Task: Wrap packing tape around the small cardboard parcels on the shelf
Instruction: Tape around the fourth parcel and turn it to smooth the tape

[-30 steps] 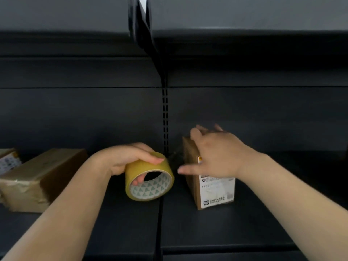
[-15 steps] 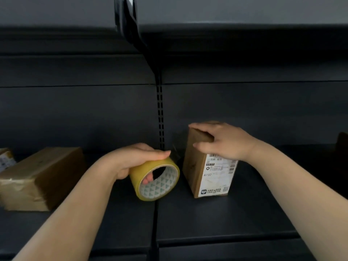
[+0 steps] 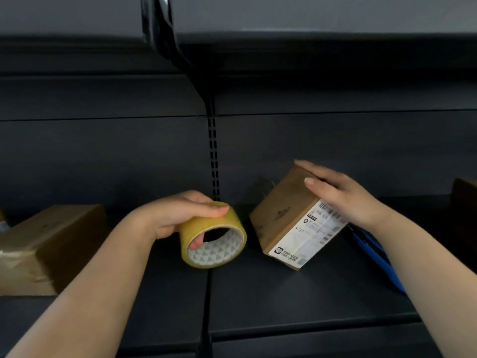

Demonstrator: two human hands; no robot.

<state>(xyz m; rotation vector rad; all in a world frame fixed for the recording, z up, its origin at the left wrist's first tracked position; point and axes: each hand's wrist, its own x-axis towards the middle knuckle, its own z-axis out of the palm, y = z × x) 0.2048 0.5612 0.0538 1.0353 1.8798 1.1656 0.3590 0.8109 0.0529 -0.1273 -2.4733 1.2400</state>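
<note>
Small brown cardboard parcel (image 3: 286, 215) with a white printed label on its near face, tipped over onto its lower edge on the dark shelf (image 3: 296, 301), leaning right under my right hand (image 3: 343, 197). Yellow packing tape roll (image 3: 215, 237), patterned white core, on edge, gripped in my left hand (image 3: 180, 217), just left of it. Taped brown parcel (image 3: 49, 248) lies flat far left.

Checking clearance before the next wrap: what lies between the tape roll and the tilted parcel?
Head view: only bare dark shelf shows between the tape roll and the tilted parcel; they stand apart.
</note>
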